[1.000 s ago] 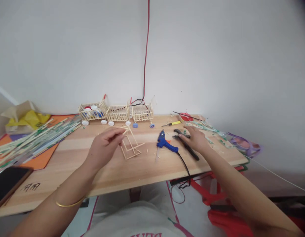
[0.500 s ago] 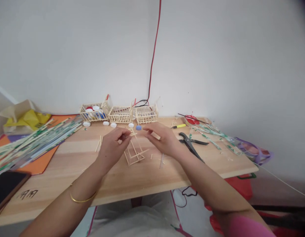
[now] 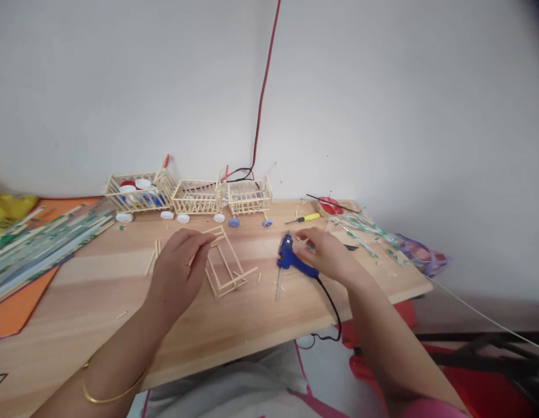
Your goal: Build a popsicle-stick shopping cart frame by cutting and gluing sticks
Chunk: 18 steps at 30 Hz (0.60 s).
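Observation:
My left hand (image 3: 178, 273) pinches the upper end of a small frame of thin wooden sticks (image 3: 229, 285), which leans on the wooden table. My right hand (image 3: 326, 252) is over the table just right of a blue glue gun (image 3: 291, 258), with thumb and index finger apart near its body. The gun lies on its side, a clear glue stick (image 3: 279, 284) poking out of its back and a black cord running off the front edge. Behind my right hand, pliers are mostly hidden; only a dark tip (image 3: 351, 248) shows.
Along the wall stand three stick carts on bottle-cap wheels: a left one (image 3: 139, 194) holding caps, a middle one (image 3: 197, 197) and a right one (image 3: 250, 197). A yellow-handled tool (image 3: 311, 217), a red dish (image 3: 330, 205) and wrapped sticks (image 3: 47, 244) lie about.
My right hand has moved right, away from the stick frame, uncovering the blue glue gun. My left hand stays at the frame's upper end. The view has shifted slightly.

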Each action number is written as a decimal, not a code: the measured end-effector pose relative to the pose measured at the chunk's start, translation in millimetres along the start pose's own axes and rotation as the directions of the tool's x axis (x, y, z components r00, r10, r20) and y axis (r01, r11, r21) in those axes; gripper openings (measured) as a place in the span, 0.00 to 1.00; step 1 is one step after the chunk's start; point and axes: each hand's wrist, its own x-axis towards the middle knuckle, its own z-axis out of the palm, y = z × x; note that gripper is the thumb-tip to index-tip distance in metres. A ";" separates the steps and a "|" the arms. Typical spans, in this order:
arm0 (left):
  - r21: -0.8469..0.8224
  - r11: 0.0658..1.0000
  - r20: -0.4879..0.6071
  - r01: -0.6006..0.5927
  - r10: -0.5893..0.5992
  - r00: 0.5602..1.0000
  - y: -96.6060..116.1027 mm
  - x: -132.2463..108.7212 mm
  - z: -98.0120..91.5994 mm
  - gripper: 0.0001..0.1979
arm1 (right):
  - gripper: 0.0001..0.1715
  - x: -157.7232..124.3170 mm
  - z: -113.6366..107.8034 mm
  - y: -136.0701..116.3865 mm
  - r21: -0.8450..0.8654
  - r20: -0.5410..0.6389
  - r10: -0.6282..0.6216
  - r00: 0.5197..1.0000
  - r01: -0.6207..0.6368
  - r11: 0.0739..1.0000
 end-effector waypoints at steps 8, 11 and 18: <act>0.052 0.995 -0.011 0.084 -0.083 0.996 7.2 -0.2 10.4 0.05 | 0.12 0.3 7.9 -27.5 0.198 -0.162 -0.220 0.962 0.250 0.948; 0.050 0.992 -0.007 0.119 -0.118 0.993 8.5 -0.4 12.0 0.08 | 0.10 23.1 5.7 -66.3 0.269 -0.192 -0.379 0.905 0.420 0.867; 0.020 0.985 -0.039 0.169 -0.168 0.985 4.0 -2.6 9.2 0.11 | 0.07 62.5 25.9 -102.2 0.279 -0.065 -0.608 0.791 0.600 0.750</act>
